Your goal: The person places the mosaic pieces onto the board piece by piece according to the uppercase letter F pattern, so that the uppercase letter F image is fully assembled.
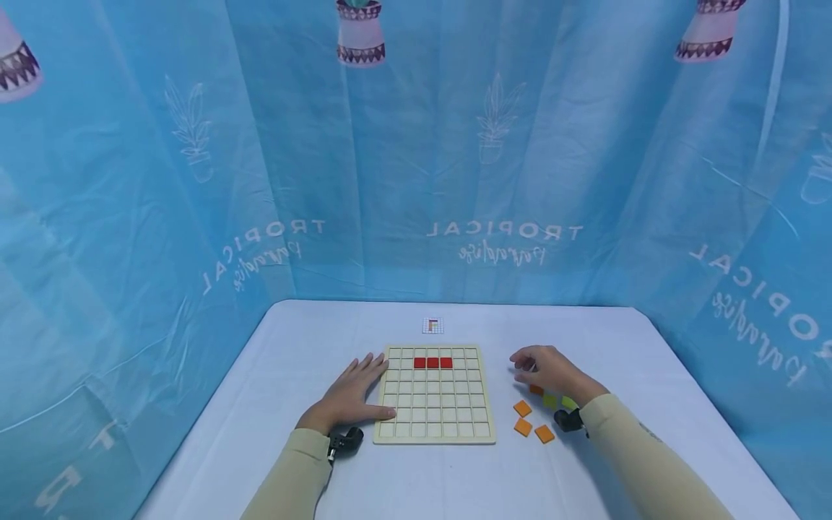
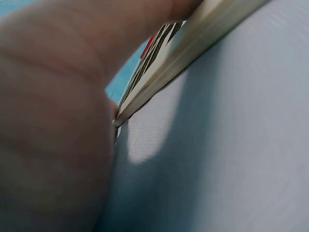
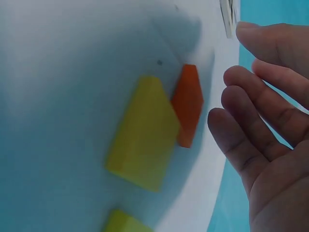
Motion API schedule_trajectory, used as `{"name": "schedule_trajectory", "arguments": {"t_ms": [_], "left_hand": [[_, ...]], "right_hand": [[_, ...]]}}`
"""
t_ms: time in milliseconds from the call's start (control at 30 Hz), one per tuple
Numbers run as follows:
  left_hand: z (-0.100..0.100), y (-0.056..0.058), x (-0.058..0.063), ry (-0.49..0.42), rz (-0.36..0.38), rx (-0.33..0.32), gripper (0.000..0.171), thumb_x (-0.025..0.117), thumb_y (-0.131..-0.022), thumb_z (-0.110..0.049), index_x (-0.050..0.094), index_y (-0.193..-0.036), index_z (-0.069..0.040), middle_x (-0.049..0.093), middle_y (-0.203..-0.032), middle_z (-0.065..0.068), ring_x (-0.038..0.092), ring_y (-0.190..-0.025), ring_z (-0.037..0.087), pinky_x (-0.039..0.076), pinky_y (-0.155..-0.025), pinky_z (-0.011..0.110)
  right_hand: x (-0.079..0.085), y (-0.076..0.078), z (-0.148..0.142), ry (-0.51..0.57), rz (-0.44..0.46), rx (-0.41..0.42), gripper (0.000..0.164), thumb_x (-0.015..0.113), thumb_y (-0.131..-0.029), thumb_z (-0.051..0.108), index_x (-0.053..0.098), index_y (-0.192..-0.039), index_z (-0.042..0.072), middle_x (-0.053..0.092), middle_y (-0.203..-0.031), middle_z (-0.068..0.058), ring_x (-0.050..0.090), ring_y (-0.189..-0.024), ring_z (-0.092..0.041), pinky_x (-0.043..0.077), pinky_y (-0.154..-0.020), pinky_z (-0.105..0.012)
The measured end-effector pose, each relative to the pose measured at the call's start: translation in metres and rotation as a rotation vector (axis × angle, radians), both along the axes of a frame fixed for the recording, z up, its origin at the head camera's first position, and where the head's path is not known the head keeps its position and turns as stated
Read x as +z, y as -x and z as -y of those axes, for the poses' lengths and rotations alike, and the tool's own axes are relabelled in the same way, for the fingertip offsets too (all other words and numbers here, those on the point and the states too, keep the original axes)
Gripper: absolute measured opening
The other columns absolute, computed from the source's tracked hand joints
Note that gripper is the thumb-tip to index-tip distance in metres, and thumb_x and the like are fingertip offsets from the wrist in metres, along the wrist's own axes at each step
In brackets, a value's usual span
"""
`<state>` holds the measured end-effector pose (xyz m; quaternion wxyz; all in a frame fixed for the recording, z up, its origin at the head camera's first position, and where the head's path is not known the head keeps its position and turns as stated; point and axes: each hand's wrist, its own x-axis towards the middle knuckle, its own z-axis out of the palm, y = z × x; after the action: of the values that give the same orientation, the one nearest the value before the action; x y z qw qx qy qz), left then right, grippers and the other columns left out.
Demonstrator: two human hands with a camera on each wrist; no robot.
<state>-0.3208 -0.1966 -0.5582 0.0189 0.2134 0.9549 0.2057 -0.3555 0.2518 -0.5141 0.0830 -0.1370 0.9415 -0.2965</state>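
Observation:
A pale wooden grid board (image 1: 434, 396) lies flat on the table, with three red square tiles (image 1: 432, 363) side by side in its upper part. My left hand (image 1: 351, 393) rests along the board's left side, fingers spread and thumb over the lower left edge. To the right of the board, my right hand (image 1: 549, 370) hovers over loose tiles with its fingers loosely bent. Nothing shows between those fingers in the right wrist view. Below them lie a yellow-green tile (image 3: 142, 140) and a dark orange tile (image 3: 188, 106), partly hidden by the hand in the head view.
Several orange tiles (image 1: 523, 427) lie right of the board, nearer the front. Behind the board sits a small printed card (image 1: 432, 326) with a coloured grid pattern. A white cloth covers the table (image 1: 312, 328), and a blue curtain (image 1: 416, 159) hangs around it.

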Motion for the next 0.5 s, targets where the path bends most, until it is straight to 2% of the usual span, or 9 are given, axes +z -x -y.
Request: {"name": "schedule_trajectory", "arguments": {"t_ms": [300,500], "left_hand": [[-0.002,-0.002,0.003,0.010,0.010,0.007,0.119,0.067,-0.076,-0.086,0.036,-0.166,-0.014,0.025,-0.172,0.002,0.012,-0.159,0.026,0.008,-0.127,0.049],[-0.001,-0.002,0.003,0.005,0.004,-0.001,0.118,0.068,-0.077,-0.084,0.037,-0.165,-0.012,0.027,-0.172,0.003,0.013,-0.159,0.027,0.009,-0.127,0.049]], "right_hand": [[-0.010,-0.017,-0.003,-0.001,-0.015,0.008,0.031,0.085,-0.091,0.015,0.076,-0.121,0.010,0.071,-0.110,0.004,0.064,-0.100,-0.017,0.057,-0.097,-0.046],[-0.011,-0.028,-0.006,0.023,-0.040,0.030,0.031,0.087,-0.089,0.012,0.077,-0.118,0.011,0.070,-0.110,0.005,0.062,-0.096,-0.017,0.058,-0.093,-0.043]]}}
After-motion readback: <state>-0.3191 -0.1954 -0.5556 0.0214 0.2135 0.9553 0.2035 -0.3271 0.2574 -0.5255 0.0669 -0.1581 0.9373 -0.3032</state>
